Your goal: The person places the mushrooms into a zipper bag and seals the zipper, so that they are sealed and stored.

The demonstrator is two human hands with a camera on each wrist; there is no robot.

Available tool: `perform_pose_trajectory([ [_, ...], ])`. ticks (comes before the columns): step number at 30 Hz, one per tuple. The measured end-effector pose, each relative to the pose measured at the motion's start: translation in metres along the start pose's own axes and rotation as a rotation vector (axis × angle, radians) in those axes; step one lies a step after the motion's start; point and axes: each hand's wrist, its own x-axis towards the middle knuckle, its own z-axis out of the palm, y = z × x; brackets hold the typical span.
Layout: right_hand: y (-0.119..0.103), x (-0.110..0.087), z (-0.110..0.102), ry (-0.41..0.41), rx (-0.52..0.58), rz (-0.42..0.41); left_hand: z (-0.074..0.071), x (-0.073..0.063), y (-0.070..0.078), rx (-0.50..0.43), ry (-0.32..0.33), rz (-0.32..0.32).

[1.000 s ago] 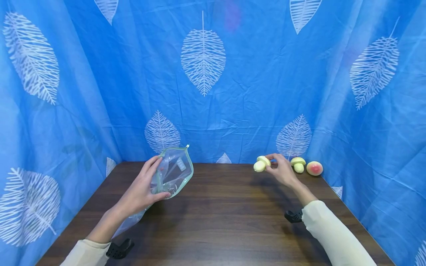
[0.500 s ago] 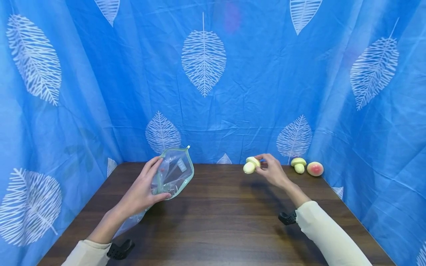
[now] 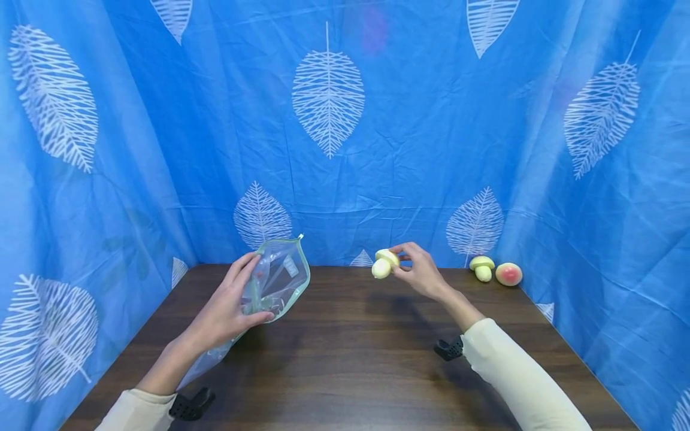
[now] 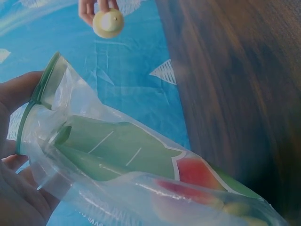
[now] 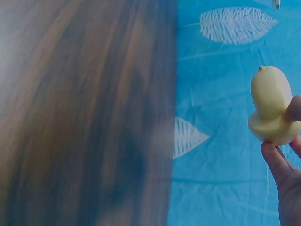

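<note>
My left hand (image 3: 226,308) grips the rim of a clear zip bag (image 3: 293,287) with a green edge, its mouth spread wide and facing right. In the left wrist view, the bag (image 4: 117,146) shows a green printed panel, and something red and yellowish lies in its lower end. Above the table, my right hand (image 3: 423,272) pinches a pale yellow toy mushroom (image 3: 384,264) by its cap between thumb and fingers. The right wrist view shows this mushroom (image 5: 271,94) with its stem pointing up. A gap separates it from the bag's mouth.
A second yellow mushroom (image 3: 482,268) and a pink-and-cream peach-like fruit (image 3: 509,274) sit side by side at the table's back right corner. The dark wooden table (image 3: 345,365) ends at a blue curtain (image 3: 388,149) with white leaf prints.
My right hand has carried the mushroom leftward across the table toward the bag. The left hand and the bag have stayed nearly in place.
</note>
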Motion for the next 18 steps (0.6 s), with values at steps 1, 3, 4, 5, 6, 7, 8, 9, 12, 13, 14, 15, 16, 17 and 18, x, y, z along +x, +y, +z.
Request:
perform_pose_trajectory([
  [1, -0.003, 0.002, 0.002, -0.002, 0.010, -0.001, -0.001, 0.000, 0.000, 0.002, 0.001, 0.000],
  [3, -0.007, 0.007, 0.005, -0.004, 0.017, -0.005, -0.002, 0.000, 0.000, 0.007, 0.004, -0.001],
  [4, -0.009, 0.009, 0.006, -0.007, 0.023, -0.006, -0.002, 0.000, 0.000, 0.008, 0.004, -0.002],
  [5, -0.012, 0.011, 0.008, -0.011, 0.024, -0.011, -0.002, 0.000, 0.000, 0.007, 0.005, -0.005],
  [6, -0.014, 0.013, 0.009, -0.014, 0.026, -0.016, -0.003, 0.001, 0.000, 0.006, 0.006, -0.005],
  [7, -0.016, 0.015, 0.011, -0.017, 0.028, -0.020, -0.003, 0.001, 0.000, 0.005, 0.008, -0.004],
  [8, -0.019, 0.017, 0.012, -0.019, 0.026, -0.025, -0.003, 0.001, 0.000, 0.002, 0.009, -0.003],
  [9, -0.022, 0.019, 0.013, -0.021, 0.026, -0.029, -0.003, 0.001, 0.000, -0.002, 0.010, -0.001],
  [12, -0.030, 0.024, 0.016, -0.024, 0.030, -0.045, -0.004, 0.001, 0.000, -0.007, 0.009, 0.006],
  [13, -0.033, 0.026, 0.017, -0.025, 0.034, -0.050, -0.004, 0.001, 0.000, -0.006, 0.008, 0.007],
  [14, -0.036, 0.028, 0.018, -0.029, 0.039, -0.054, -0.004, 0.001, 0.000, -0.006, 0.007, 0.006],
  [15, -0.039, 0.030, 0.019, -0.033, 0.043, -0.059, -0.003, 0.001, 0.000, -0.006, 0.006, 0.004],
  [16, -0.042, 0.032, 0.021, -0.037, 0.048, -0.065, -0.003, 0.002, 0.000, -0.004, 0.005, 0.001],
  [17, -0.045, 0.034, 0.022, -0.042, 0.054, -0.068, -0.003, 0.002, 0.000, -0.002, 0.005, -0.001],
  [18, -0.048, 0.035, 0.023, -0.047, 0.058, -0.073, -0.003, 0.002, 0.001, -0.001, 0.005, -0.003],
])
